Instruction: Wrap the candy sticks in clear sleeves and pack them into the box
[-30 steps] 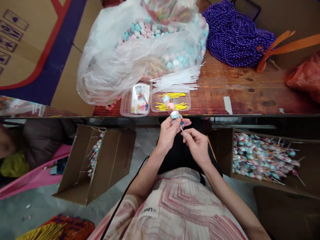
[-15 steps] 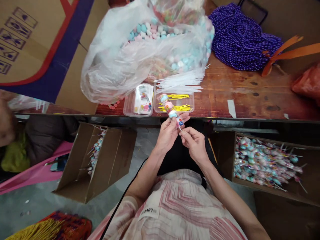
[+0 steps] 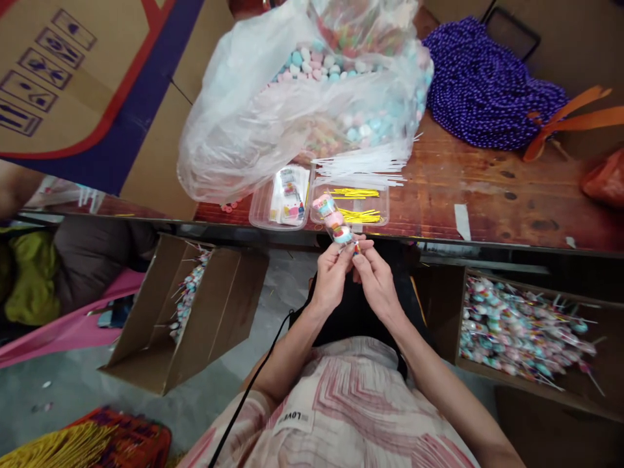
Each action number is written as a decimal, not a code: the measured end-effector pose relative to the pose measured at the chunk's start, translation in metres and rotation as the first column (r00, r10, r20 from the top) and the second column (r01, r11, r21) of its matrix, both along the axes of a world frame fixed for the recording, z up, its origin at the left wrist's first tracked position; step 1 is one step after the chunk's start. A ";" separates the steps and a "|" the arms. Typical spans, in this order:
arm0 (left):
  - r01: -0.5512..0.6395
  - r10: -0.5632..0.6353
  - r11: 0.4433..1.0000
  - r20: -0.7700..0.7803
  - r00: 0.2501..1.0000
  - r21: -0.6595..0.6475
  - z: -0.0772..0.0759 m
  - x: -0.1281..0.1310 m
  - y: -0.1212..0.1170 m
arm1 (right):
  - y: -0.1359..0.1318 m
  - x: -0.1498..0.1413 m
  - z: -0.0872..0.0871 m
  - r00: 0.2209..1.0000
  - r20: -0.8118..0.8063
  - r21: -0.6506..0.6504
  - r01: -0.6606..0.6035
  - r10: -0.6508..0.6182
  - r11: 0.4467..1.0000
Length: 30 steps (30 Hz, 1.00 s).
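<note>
Between my two hands is a marshmallow stick, pink, white and blue pieces inside a printed clear wrapper. My left hand grips it just below the lowest marshmallow. My right hand pinches the gathered lower end of the wrapper, its fingers meeting those of the left. The white stick is hidden by my fingers. Just beyond lies a clear tray with yellow twist ties, and white sticks rest across its back. Printed wrappers fill the tray beside it.
A big plastic bag of marshmallows stands behind the trays. Purple cord is heaped at the right. Below the table edge, an open carton and another carton hold wrapped marshmallow sticks. Another person's arm shows at the far left.
My right hand has moved up from the stick's lower end to the wrapper's neck, close against my left hand. The wrapper's bottom is now bunched together. The view has shifted slightly.
</note>
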State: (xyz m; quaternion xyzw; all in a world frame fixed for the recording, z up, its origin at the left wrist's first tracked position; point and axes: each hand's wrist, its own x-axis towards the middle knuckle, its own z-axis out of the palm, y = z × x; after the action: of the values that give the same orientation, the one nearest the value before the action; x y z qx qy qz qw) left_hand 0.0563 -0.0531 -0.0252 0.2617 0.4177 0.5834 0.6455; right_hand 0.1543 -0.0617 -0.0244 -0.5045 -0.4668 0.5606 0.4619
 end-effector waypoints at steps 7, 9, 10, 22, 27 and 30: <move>0.127 -0.128 0.992 0.115 0.985 0.011 0.017 -0.046 -0.009 | 0.004 -0.030 0.018 0.932 -0.328 -0.225 -0.238 0.157 0.945; 0.061 -0.061 0.998 0.109 0.992 0.003 0.019 -0.055 -0.008 | 0.009 -0.031 0.023 0.924 -0.140 -0.135 -0.374 0.356 0.918; 0.006 -0.008 1.000 0.100 0.995 0.018 0.019 -0.057 -0.007 | 0.013 -0.030 0.025 0.905 0.032 -0.074 -0.420 0.424 0.904; -0.227 0.228 0.974 0.081 0.970 -0.020 0.007 -0.061 0.008 | 0.130 -0.023 0.026 0.142 0.985 -0.019 -0.453 0.093 0.891; -0.278 0.279 0.960 0.119 0.953 -0.025 0.004 -0.063 0.009 | 0.138 -0.019 0.016 0.131 0.984 -0.040 -0.511 0.124 0.859; -0.269 0.274 0.962 0.140 0.952 -0.052 0.003 -0.063 0.013 | 0.140 -0.015 0.017 0.168 0.978 -0.028 -0.490 0.126 0.871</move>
State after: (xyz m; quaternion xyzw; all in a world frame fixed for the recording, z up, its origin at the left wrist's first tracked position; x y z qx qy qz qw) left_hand -0.0067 -0.0403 -0.0220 0.1481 0.4106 0.6773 0.5922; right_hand 0.1393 0.0782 -0.0075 -0.5561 -0.8194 0.1373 0.0207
